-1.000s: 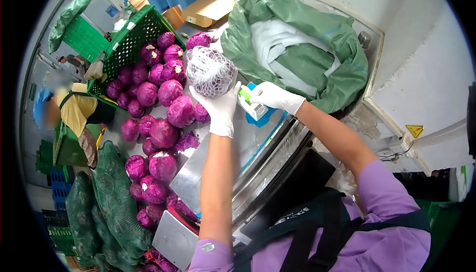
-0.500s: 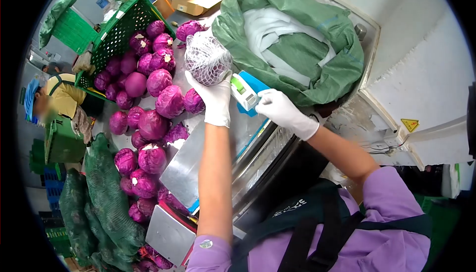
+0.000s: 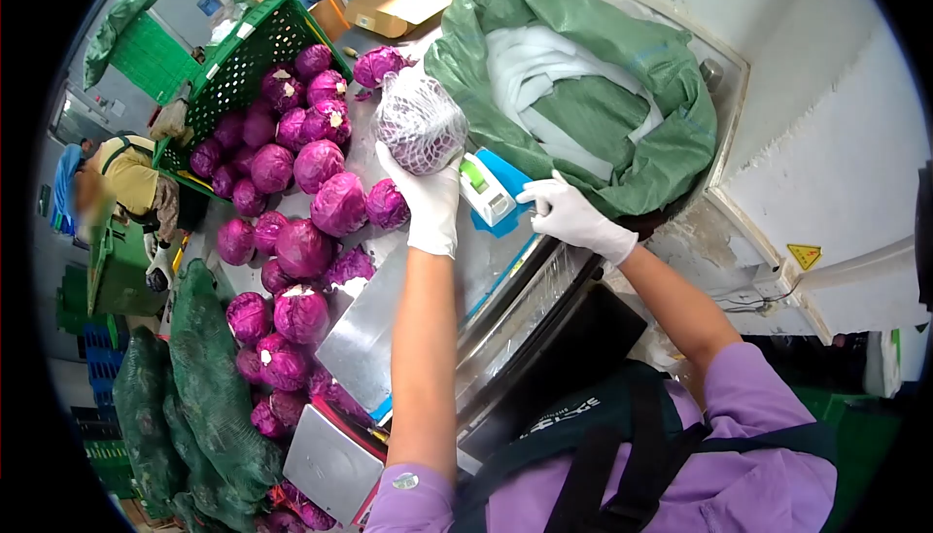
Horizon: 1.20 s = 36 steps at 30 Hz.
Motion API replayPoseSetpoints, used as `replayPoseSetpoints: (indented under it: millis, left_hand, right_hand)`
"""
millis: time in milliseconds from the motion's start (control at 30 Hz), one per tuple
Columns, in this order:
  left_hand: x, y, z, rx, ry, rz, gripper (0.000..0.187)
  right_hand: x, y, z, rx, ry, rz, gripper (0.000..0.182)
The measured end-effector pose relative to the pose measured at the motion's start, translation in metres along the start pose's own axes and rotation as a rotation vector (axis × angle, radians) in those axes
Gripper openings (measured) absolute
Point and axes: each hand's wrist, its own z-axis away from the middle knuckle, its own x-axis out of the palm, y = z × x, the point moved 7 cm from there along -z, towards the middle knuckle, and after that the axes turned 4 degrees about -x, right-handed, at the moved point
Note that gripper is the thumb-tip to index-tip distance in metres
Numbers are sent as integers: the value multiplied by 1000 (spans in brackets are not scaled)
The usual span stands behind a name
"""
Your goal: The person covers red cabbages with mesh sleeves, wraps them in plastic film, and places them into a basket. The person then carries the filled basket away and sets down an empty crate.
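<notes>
My left hand [image 3: 428,198], in a white glove, is closed around the underside of a purple cabbage [image 3: 420,130] wrapped in white foam netting. Just right of it, a small white dispenser [image 3: 494,205] with a green part rests on a blue piece [image 3: 507,171] over the metal surface. My right hand [image 3: 575,220], also gloved, is beside the dispenser. Its index finger stretches towards the dispenser and the thumb stands apart; I see nothing held in it. Many bare purple cabbages [image 3: 338,205] lie to the left of my left hand.
A green crate [image 3: 255,39] tips cabbages onto the table. Behind the dispenser stands a green woven sack [image 3: 671,76] with white foam netting inside. Green mesh sacks [image 3: 209,387] and a flat metal plate [image 3: 330,465] lie front left. Another person [image 3: 131,183] bends at far left.
My right hand has shifted slightly right of the dispenser, and its thumb and index finger have spread. My left hand still holds the netted cabbage. The person at far left has moved their arms lower.
</notes>
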Motion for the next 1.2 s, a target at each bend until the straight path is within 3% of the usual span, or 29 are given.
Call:
replayPoseSetpoints:
  millis: [100, 167, 233, 300, 433, 500, 700, 800, 900, 1200]
  left_hand:
    - [2, 4, 7, -35, -36, 8, 77]
    - [7, 9, 20, -26, -36, -126, 77]
    - [13, 14, 38, -10, -28, -145, 75]
    - [4, 21, 57, 2, -30, -213, 76]
    - [22, 42, 119, 234, -35, -476, 70]
    - [26, 44, 148, 246, -2, -528, 76]
    - [2, 46, 206, 291, 88, -711, 82]
    - [5, 50, 228, 314, 132, -703, 85]
    - [14, 57, 246, 360, 135, -744, 80]
    - [22, 66, 278, 433, 129, -729, 77]
  right_hand:
    - [-46, -28, 8, -164, 194, 35, 15]
    - [-74, -53, 9, -33, 40, -129, 15]
    - [-85, -70, 16, 109, -63, -521, 24]
    - [-95, -108, 20, 220, -263, -551, 17]
    - [-93, -166, 28, 192, -365, -609, 18]
    - [-83, -185, 31, 216, -455, -657, 20]
    - [-55, -208, 45, 220, -577, -636, 22]
    - [-37, -198, 54, 266, -678, -597, 39]
    - [-25, -188, 65, 349, -714, -594, 40]
    - [-7, -206, 83, 367, -675, -403, 43]
